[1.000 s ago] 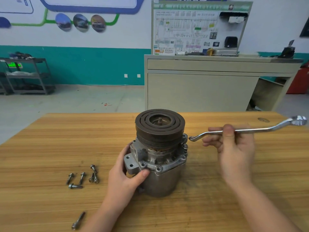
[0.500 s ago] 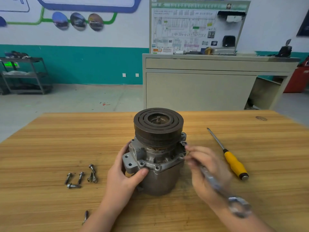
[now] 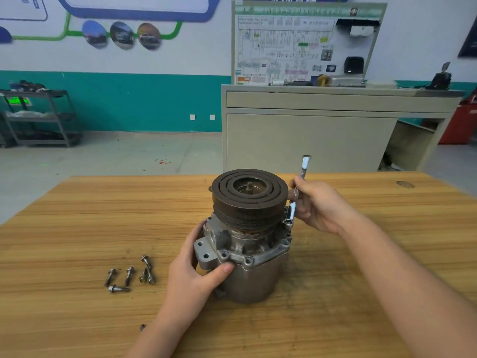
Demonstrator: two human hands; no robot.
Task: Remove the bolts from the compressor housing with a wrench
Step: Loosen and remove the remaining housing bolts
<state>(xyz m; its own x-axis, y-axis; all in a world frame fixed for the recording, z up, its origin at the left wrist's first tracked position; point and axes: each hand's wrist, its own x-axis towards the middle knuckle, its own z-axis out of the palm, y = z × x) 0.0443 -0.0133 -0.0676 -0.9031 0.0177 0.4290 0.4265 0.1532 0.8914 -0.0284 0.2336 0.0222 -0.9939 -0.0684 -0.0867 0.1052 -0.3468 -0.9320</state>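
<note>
Wrench point(image 3: 294, 210) pinched in right hand point(image 3: 318, 205), upright, ring on flange bolt for turning | left hand point(image 3: 196, 272) wraps housing point(image 3: 255, 277) to brace it, mid-table point(image 3: 77, 228) | loose bolts point(image 3: 129, 276) parked toward left edge, clear.

place: training workshop | cues: wiring-diagram board point(image 3: 307, 45) (on cabinet point(image 3: 309, 140)), wooden workbench point(image 3: 77, 228)

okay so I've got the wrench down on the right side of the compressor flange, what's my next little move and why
Probably swing the wrench handle to break that bolt loose. Its lower ring end sits at the flange on the compressor, seemingly over a bolt head, with your right hand gripping the shaft and your left hand bracing the housing. Six bolts already lie on the table.
</note>
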